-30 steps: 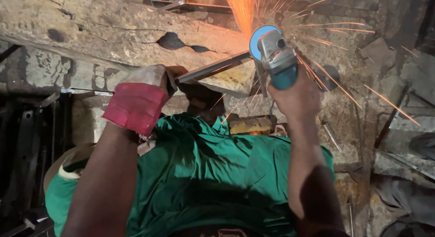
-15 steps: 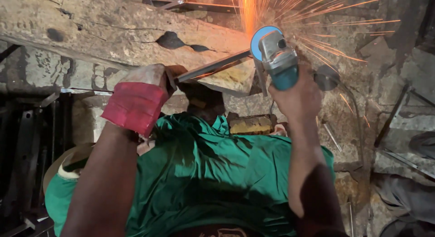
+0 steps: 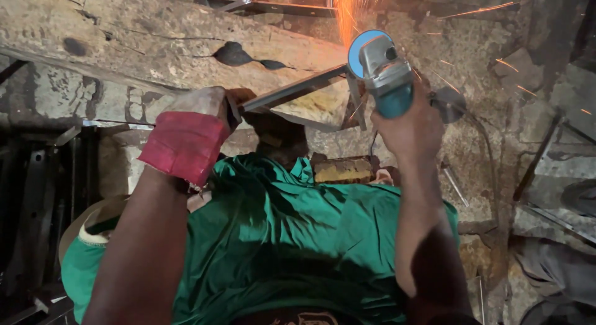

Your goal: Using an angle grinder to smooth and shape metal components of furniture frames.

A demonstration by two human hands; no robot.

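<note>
My left hand, in a worn glove with a red cuff, grips one end of a grey metal angle bar that lies across a rough wooden beam. My right hand holds a blue angle grinder upright, its disc against the bar's far end. Orange sparks spray upward from the cut. My green shirt fills the lower middle of the view.
Dark metal frames stand at the left. A metal frame lies beyond the beam at the top. A yellowish block sits on the stone floor below the bar. Metal rods and scraps lie at the right.
The spark spray has narrowed and now shoots mostly straight up; fewer sparks fly to the right. Both hands keep their hold in nearly the same place.
</note>
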